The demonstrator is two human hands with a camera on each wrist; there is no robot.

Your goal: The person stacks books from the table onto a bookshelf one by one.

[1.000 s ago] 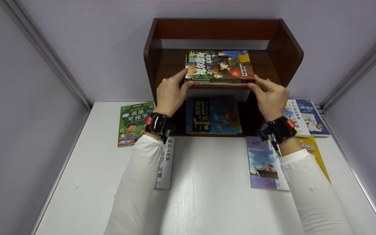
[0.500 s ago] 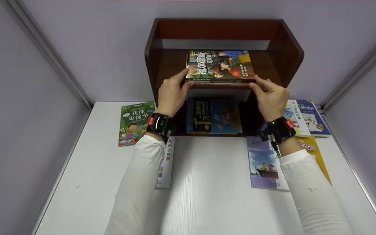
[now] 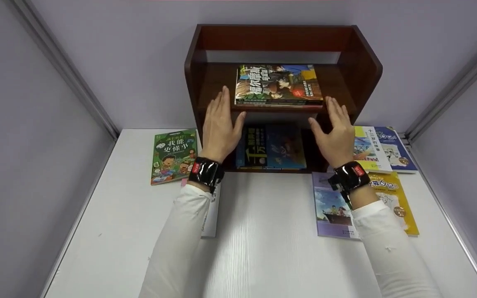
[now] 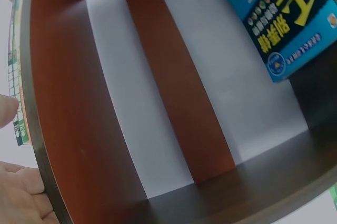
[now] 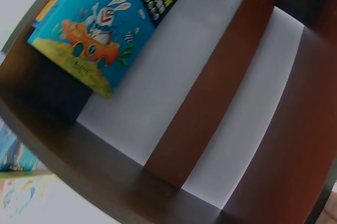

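Wooden shelf [image 3: 205, 82] bears book stack [image 3: 278, 85] between flat, spread left hand [image 3: 220, 124] and right hand [image 3: 333, 132].

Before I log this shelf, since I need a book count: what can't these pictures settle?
- Stack on the upper shelf: head view shows only the top cover, so the number of books stays unclear.
- Book under the left sleeve: head view, cover mostly hidden by the arm.
- Left hand: left wrist view, cut by the edge.
- Blue book: right wrist view, top cut off.

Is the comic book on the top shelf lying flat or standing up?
Lying flat: the comic book rests cover-up on the upper board of the shelf, both hands off it.
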